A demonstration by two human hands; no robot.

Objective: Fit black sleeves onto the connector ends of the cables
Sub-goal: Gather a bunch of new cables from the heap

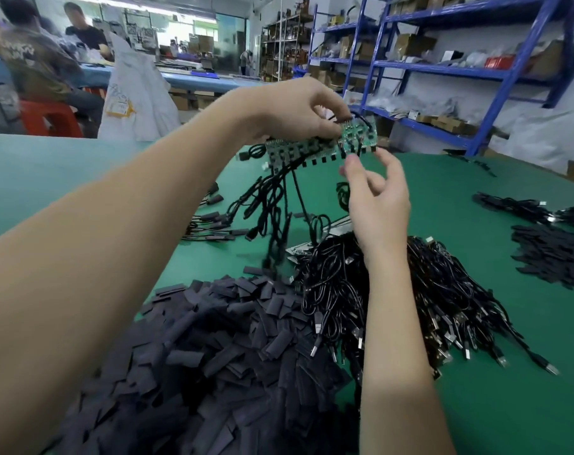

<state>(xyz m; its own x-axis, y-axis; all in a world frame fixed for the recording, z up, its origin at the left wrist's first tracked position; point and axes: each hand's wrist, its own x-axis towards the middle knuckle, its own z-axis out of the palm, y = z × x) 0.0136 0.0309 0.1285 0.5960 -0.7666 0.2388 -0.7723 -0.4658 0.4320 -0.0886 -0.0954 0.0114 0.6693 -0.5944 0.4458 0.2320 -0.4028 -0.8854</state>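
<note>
— Where the table edge comes closest, what lies there?
— A big heap of black sleeves [233, 349], loose and overlapping on the green table [496, 405]. Just right of it, touching its edge, a tangle of black cables [420, 290] with metal plug ends fanning out to the right.

— And the hands?
— Both are raised above those piles. The left hand [298, 110] pinches the top of a green circuit board strip [318, 147] that has cables hanging from it down toward the table. The right hand [377, 201] sits just under the strip's right end, thumb and fingers loosely curled and held up to its lower edge; whether they pinch anything I cannot tell.

— Farther back?
— More sleeved cable ends [213, 218] lie on the table to the left, dark piles [551, 251] to the right. Behind stand blue shelves [443, 67] with boxes, and two seated people [39, 60] at another bench.
</note>
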